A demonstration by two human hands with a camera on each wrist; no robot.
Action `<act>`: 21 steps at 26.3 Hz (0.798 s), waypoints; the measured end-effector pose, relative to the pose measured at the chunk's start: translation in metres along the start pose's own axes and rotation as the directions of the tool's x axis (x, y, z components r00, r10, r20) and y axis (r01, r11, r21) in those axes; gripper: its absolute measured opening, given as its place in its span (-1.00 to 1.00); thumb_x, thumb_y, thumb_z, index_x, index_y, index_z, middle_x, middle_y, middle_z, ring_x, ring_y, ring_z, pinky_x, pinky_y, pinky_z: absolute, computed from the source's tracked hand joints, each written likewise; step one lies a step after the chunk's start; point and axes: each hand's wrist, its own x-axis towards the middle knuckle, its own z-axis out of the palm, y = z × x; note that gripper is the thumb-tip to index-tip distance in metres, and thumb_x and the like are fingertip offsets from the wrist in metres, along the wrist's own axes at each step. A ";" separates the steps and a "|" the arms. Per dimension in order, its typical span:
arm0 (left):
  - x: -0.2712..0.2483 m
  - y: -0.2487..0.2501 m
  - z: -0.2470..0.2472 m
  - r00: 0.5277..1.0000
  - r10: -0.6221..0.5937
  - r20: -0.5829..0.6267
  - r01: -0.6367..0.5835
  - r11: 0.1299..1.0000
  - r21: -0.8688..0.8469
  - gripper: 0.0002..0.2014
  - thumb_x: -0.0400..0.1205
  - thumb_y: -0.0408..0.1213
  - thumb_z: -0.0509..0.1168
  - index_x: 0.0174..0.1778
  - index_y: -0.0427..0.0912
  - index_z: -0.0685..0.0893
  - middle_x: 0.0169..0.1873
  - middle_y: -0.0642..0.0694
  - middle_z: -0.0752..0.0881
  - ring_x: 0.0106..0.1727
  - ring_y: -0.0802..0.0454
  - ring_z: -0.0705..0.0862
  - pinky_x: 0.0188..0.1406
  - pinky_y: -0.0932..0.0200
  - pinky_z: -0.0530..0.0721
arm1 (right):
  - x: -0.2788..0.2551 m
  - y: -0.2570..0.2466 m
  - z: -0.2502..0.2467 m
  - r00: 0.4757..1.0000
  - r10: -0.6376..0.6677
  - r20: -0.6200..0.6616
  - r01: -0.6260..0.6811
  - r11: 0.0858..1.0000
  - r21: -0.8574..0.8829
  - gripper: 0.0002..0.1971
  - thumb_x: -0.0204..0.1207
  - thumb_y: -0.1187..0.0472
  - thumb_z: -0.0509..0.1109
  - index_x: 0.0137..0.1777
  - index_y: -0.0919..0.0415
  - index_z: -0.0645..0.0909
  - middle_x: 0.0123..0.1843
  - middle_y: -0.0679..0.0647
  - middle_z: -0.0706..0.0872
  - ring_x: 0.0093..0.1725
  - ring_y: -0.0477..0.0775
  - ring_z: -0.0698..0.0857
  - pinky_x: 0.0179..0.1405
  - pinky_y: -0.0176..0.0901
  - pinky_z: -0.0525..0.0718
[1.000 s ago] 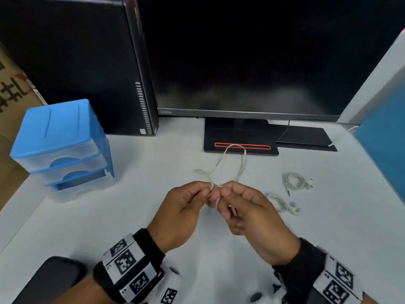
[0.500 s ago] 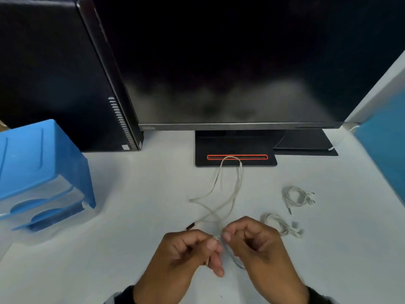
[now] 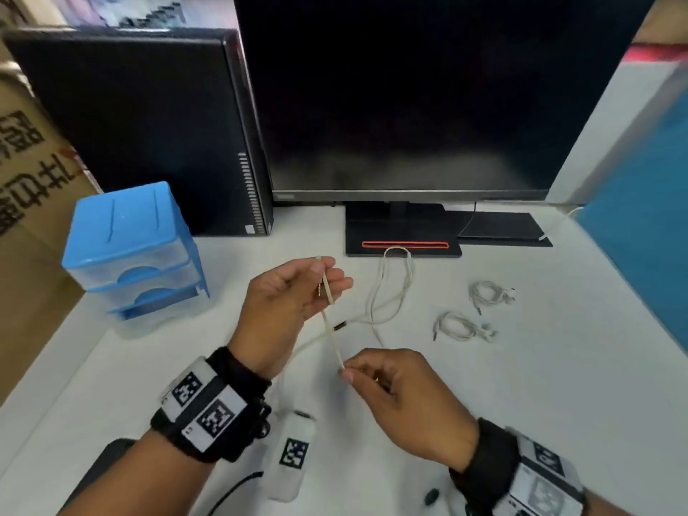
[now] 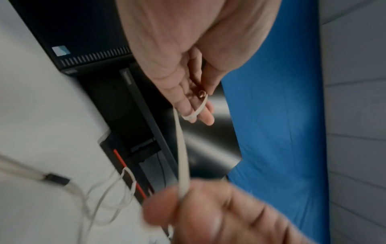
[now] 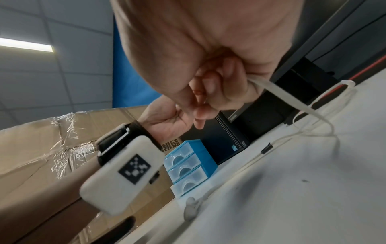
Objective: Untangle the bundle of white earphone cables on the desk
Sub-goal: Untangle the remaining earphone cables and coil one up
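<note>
A white earphone cable [image 3: 332,335] runs taut between my two hands above the white desk [image 3: 540,385]. My left hand [image 3: 320,281] is raised and pinches the cable's plug end [image 4: 201,95], with a short loop [image 4: 195,113] hanging over its fingers. Lower and nearer to me, my right hand [image 3: 346,370] pinches the same cable [image 5: 277,97] between thumb and forefinger. The remaining length of the cable [image 3: 391,288] lies in loose loops on the desk up to the monitor base, with a small black piece [image 3: 340,325] on it.
Two more coiled earphone bundles [image 3: 489,294] [image 3: 463,327] lie to the right. A blue drawer box [image 3: 134,251] stands at left, a black computer case [image 3: 149,132] and a monitor [image 3: 409,98] at the back. A blue partition [image 3: 647,225] borders the right.
My hands, close together a second ago, have drawn apart: the left rose and went left with the plug end, the right stayed low, and the cable is stretched between them.
</note>
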 end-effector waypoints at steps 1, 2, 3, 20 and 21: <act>-0.001 0.006 -0.003 1.000 -0.013 0.017 0.013 1.000 -0.014 -0.80 0.68 -0.32 0.24 0.06 -0.31 0.74 -0.12 -0.19 0.85 0.03 -0.15 0.83 0.07 0.10 0.78 | 0.000 0.001 -0.001 1.000 -0.015 -0.011 0.015 0.999 -0.030 -0.81 0.69 0.10 0.34 -0.09 0.04 0.76 -0.41 -0.34 0.63 -0.37 -0.23 0.59 -0.26 -0.46 0.46; -0.002 0.012 -0.004 0.999 -0.018 0.034 0.019 0.999 -0.029 -0.80 0.68 -0.33 0.24 0.06 -0.31 0.74 -0.12 -0.20 0.84 0.02 -0.15 0.84 0.04 0.12 0.79 | 0.000 0.000 -0.002 0.999 -0.032 -0.015 0.031 0.998 -0.056 -0.81 0.69 0.10 0.33 -0.09 0.02 0.75 -0.41 -0.36 0.63 -0.37 -0.23 0.60 -0.25 -0.46 0.45; -0.004 0.016 -0.003 0.999 -0.014 0.047 0.016 0.999 -0.035 -0.81 0.69 -0.34 0.24 0.05 -0.32 0.74 -0.12 -0.21 0.84 0.02 -0.14 0.84 0.03 0.12 0.79 | 0.001 -0.002 -0.004 0.999 -0.045 -0.007 0.044 0.997 -0.062 -0.81 0.69 0.11 0.32 -0.10 0.00 0.74 -0.41 -0.36 0.62 -0.36 -0.24 0.60 -0.25 -0.46 0.45; -0.032 0.002 0.023 0.914 -0.232 0.334 0.209 0.972 0.106 -0.72 0.66 -0.24 0.26 0.04 -0.36 0.78 -0.31 -0.12 0.75 -0.29 0.00 0.76 -0.11 0.17 0.75 | 0.024 0.014 -0.031 0.958 -0.094 -0.272 0.119 0.990 0.076 -0.77 0.70 0.21 0.30 -0.08 0.00 0.77 -0.28 -0.09 0.76 -0.28 0.02 0.68 -0.20 -0.08 0.68; -0.028 0.008 0.020 0.932 -0.211 0.296 0.220 0.975 0.004 -0.71 0.62 -0.22 0.26 0.00 -0.35 0.79 -0.32 -0.13 0.75 -0.29 0.00 0.77 -0.11 0.17 0.77 | 0.020 0.010 -0.025 0.978 -0.083 -0.193 0.101 0.991 0.086 -0.78 0.71 0.17 0.29 -0.06 -0.01 0.77 -0.31 -0.16 0.73 -0.31 -0.07 0.64 -0.23 -0.17 0.64</act>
